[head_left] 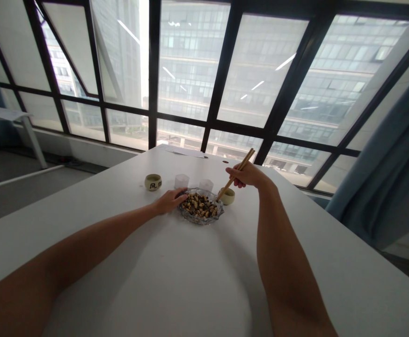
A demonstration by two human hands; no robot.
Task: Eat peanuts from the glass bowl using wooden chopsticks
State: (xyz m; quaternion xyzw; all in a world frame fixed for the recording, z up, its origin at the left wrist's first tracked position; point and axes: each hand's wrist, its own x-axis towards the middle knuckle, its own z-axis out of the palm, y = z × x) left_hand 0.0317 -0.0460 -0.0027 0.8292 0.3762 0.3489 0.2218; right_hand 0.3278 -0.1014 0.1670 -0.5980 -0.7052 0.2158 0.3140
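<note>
Clear faceted bowl (204,221) is set on the white surface (162,281), between the two hands, right against the left one. It is filled with mixed shelled-looking nuts and seeds (199,206); exact kinds too small to tell. Left rim is gripped by the left hand (171,201), thumb toward the near side, fingers around the outside. Wooden chopsticks (228,186) are pinched in the right hand (245,175), slanted down-left, tips at the bowl's right rim. Whether anything is caught between the tips cannot be told.

Handling: bowl is judged stiff, possibly glass, so slippery and chip-prone; best held at the rim, as is done. Nuts and seeds are judged light, hard, smooth and apt to roll; best taken across the middle by the tips. Chopsticks are judged light and stiff, well held toward the upper part.

Edges and room: a pale green cup (228,197) is placed just beyond the bowl's right side, below the right hand, so the tips could easily be knocked into it. A translucent cup (181,181) is placed just past the left fingers, another translucent cup (206,185) between the hands, beyond the bowl. A pale cup with dark characters (153,182) is placed left of and beyond the left hand. Widest room for moving is judged to be nearside, between the forearms. Surface edges are well apart from both hands.
</note>
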